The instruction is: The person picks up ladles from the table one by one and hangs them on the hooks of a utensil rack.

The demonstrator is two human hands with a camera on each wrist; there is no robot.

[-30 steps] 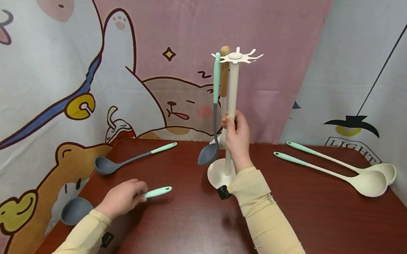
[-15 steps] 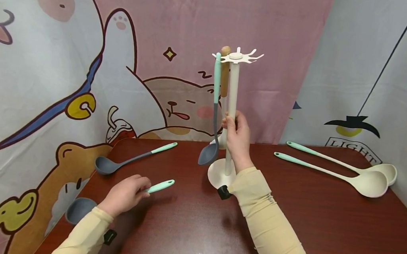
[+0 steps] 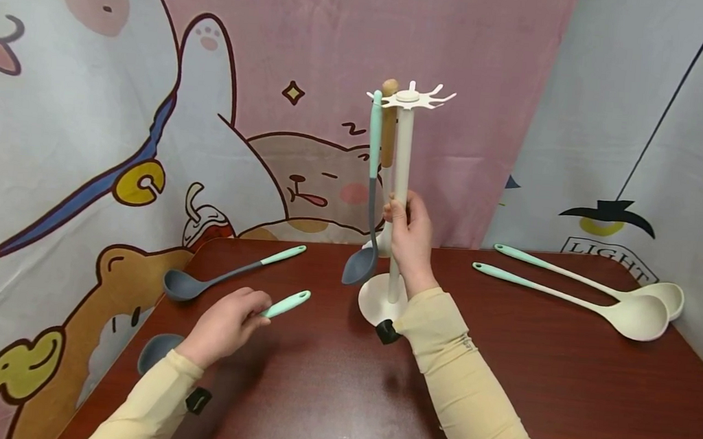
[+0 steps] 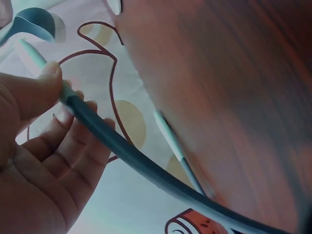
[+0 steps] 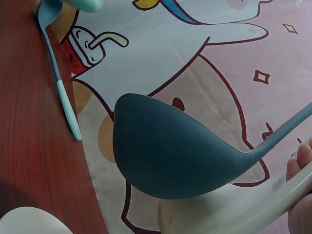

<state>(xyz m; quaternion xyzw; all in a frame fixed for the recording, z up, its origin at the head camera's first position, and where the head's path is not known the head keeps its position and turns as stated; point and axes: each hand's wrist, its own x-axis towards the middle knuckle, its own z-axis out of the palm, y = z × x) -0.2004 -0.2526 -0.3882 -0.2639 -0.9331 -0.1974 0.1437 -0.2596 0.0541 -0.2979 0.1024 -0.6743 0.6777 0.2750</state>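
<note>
- L hand (image 3: 225, 323) pinches held ladle (image 3: 285, 304) (grey, mint hdl) btwn thumb & fingers nr where hdl meets shaft; other fingers loosely bent.
- Held ladle is over L side of table (image 3: 325, 396), hdl end twd stand, bowl partly behind L sleeve (image 3: 151, 403).
- R hand (image 3: 412, 238) is wrapped round pole of white stand (image 3: 403, 151), approx mid-height; stand upright.
- Hung ladle (image 3: 360, 266) (grey, mint hdl) & wood-hdl utensil (image 3: 388, 140) hang on stand's L side.
- Spare grey ladle (image 3: 183, 287) lies nr back L edge.
- 2 cream ladles (image 3: 638, 318) lie side by side, far R.
</note>
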